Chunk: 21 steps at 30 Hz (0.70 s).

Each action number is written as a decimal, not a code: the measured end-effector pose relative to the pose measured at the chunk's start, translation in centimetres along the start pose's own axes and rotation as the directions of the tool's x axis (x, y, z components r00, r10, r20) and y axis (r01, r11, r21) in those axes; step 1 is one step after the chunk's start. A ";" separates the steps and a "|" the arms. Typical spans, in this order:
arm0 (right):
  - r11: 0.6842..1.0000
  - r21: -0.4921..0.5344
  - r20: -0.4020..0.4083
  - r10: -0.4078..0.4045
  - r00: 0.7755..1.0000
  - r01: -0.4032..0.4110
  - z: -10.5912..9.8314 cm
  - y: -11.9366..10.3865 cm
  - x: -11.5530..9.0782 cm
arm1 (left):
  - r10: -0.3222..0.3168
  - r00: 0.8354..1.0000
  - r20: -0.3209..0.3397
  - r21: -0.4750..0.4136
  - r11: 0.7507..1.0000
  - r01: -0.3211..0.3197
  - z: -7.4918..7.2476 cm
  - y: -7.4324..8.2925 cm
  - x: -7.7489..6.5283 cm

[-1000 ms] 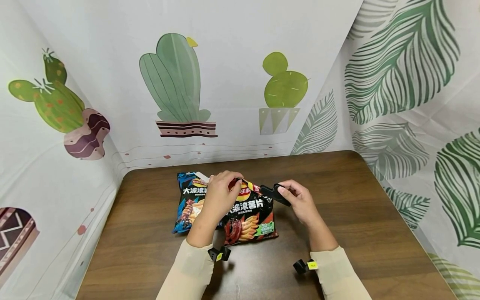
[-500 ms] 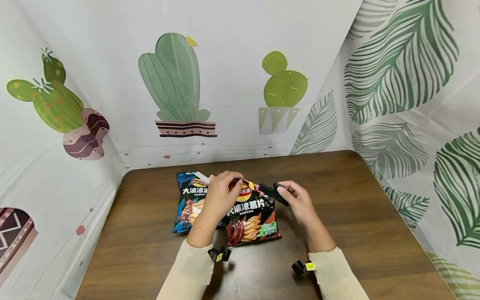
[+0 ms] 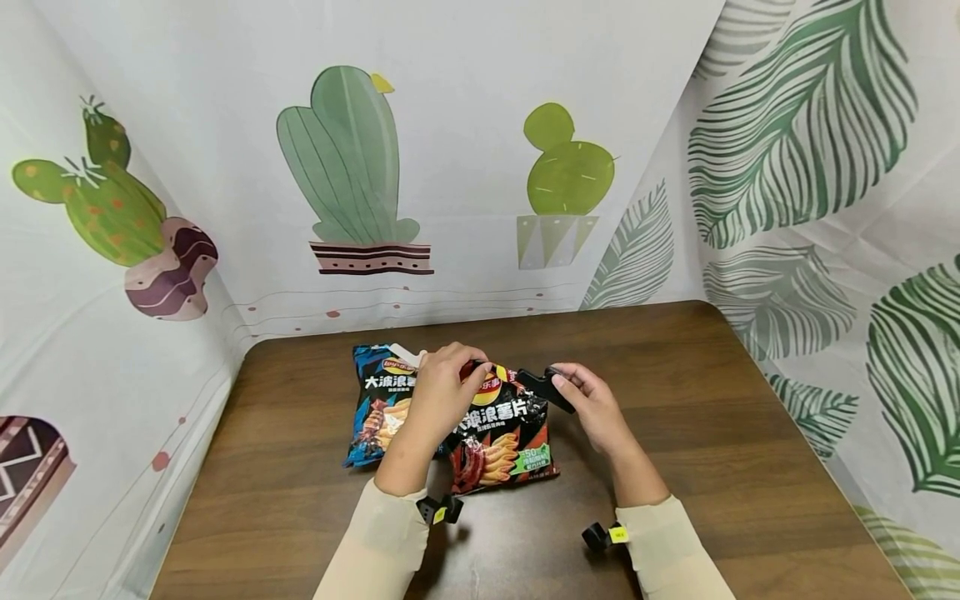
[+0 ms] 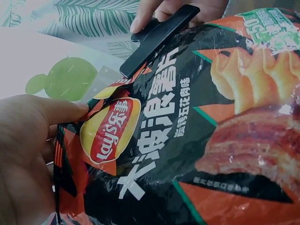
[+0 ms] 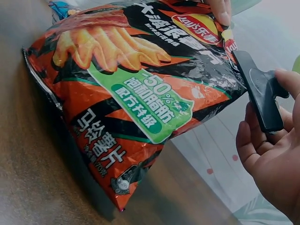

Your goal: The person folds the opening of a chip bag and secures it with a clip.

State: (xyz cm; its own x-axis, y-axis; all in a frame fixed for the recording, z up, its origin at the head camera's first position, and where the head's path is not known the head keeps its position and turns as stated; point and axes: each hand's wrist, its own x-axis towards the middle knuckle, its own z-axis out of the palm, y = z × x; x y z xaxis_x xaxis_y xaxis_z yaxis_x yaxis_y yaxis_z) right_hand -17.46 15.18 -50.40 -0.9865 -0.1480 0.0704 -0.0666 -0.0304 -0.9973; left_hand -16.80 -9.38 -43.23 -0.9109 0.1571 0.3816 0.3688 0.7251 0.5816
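My left hand [image 3: 444, 385] pinches the top edge of a black and red chip bag [image 3: 498, 442], thumb on the front in the left wrist view. The bag's top is folded at its right part, and the bag leans tilted with its bottom toward me. In my right hand [image 3: 597, 408] is a black bag clip [image 3: 546, 390], pinched between thumb and fingers by its handles. The long bar of the clip [image 4: 159, 40] sits at the bag's top right corner, overlapping the folded edge. The right wrist view shows the clip [image 5: 260, 93] right against that corner.
A blue chip bag [image 3: 377, 417] lies to the left, partly behind my left forearm. A white strip-shaped clip [image 3: 405, 355] is at its top edge. The brown wooden table [image 3: 675, 367] ends at a printed cloth backdrop [image 3: 465, 167].
The black and red bag has swung slightly right, then a little back left. My right hand and the black clip have shifted slightly left. The left hand has barely moved.
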 end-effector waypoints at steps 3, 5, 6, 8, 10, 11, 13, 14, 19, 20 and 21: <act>1.000 -0.010 -0.006 0.010 1.000 -0.010 0.0 0.1 0.0 | -0.007 1.000 0.003 -0.005 1.000 0.007 0.0 0.0 0.0; 1.000 -0.018 -0.003 0.002 1.000 -0.002 0.0 0.1 0.0 | -0.015 1.000 0.012 -0.013 1.000 0.015 -0.1 0.0 0.0; 1.000 -0.021 -0.001 -0.004 1.000 0.004 0.0 0.2 0.0 | -0.018 1.000 0.018 -0.018 1.000 0.018 -0.1 0.0 0.0; 1.000 -0.022 -0.004 -0.016 1.000 0.015 0.1 0.2 0.1 | -0.022 0.999 0.027 -0.027 0.999 0.023 -0.2 0.1 0.0; 0.999 -0.022 -0.013 -0.030 0.999 0.030 0.2 0.2 0.0 | -0.025 0.999 0.036 -0.035 0.999 0.026 -0.2 0.1 0.0; 0.999 -0.022 -0.018 -0.037 0.999 0.037 0.2 0.2 0.0 | -0.026 0.999 0.039 -0.039 0.999 0.027 -0.2 0.0 0.0; 0.999 -0.022 -0.031 -0.050 0.998 0.050 0.3 0.2 0.0 | -0.027 0.999 0.041 -0.041 0.999 0.029 -0.2 0.0 -0.1; 0.998 -0.022 -0.035 -0.059 0.998 0.059 0.3 0.1 0.0 | -0.027 0.999 0.042 -0.043 0.999 0.029 -0.2 0.0 -0.1; 0.994 -0.038 -0.038 -0.104 0.994 0.103 0.4 0.1 0.0 | -0.026 0.999 0.043 -0.041 0.999 0.028 -0.3 -0.1 -0.1; 0.993 -0.046 -0.036 -0.112 0.993 0.110 0.4 0.1 0.0 | -0.026 0.999 0.043 -0.042 0.999 0.028 -0.3 -0.1 0.0; 0.992 -0.054 -0.037 -0.117 0.992 0.115 0.4 0.1 0.0 | -0.024 0.999 0.041 -0.042 0.999 0.026 -0.3 -0.1 0.0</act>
State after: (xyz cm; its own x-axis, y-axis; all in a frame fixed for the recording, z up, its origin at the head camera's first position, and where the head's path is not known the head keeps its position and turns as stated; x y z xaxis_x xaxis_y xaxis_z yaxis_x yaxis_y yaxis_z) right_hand -17.43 14.83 -50.47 -0.9767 -0.1071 0.1858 -0.1875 0.0066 -0.9822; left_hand -16.75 -9.66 -43.11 -0.9264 0.1667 0.3376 0.3523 0.7004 0.6208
